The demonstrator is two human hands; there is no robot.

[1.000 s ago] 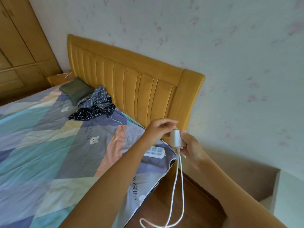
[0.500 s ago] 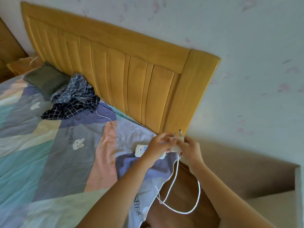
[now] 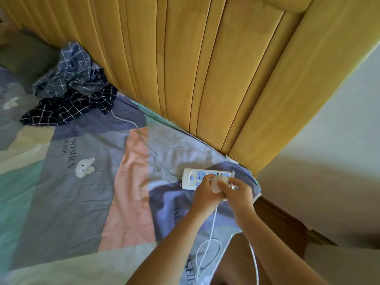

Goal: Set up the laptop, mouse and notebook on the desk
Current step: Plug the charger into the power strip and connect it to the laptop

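A white power adapter [image 3: 216, 184] with a white cable [image 3: 211, 229] is held over a white and blue power strip [image 3: 192, 178] lying on the bed corner. My left hand [image 3: 205, 194] grips the adapter from the left, fingers touching the strip. My right hand [image 3: 238, 191] grips it from the right. The adapter's prongs are hidden by my fingers. The cable loops down over the bed edge. Laptop, mouse and notebook are not in view.
The bed has a patchwork sheet [image 3: 82, 182] in pastel blocks. A yellow padded headboard [image 3: 205, 68] stands behind. A crumpled checked cloth [image 3: 70, 89] and a dark pillow [image 3: 26, 56] lie at the left. White wall [image 3: 339, 130] and brown floor [image 3: 277, 223] are on the right.
Both hands have carried the adapter down from mid-air onto the power strip. The camera has moved closer to the bed corner.
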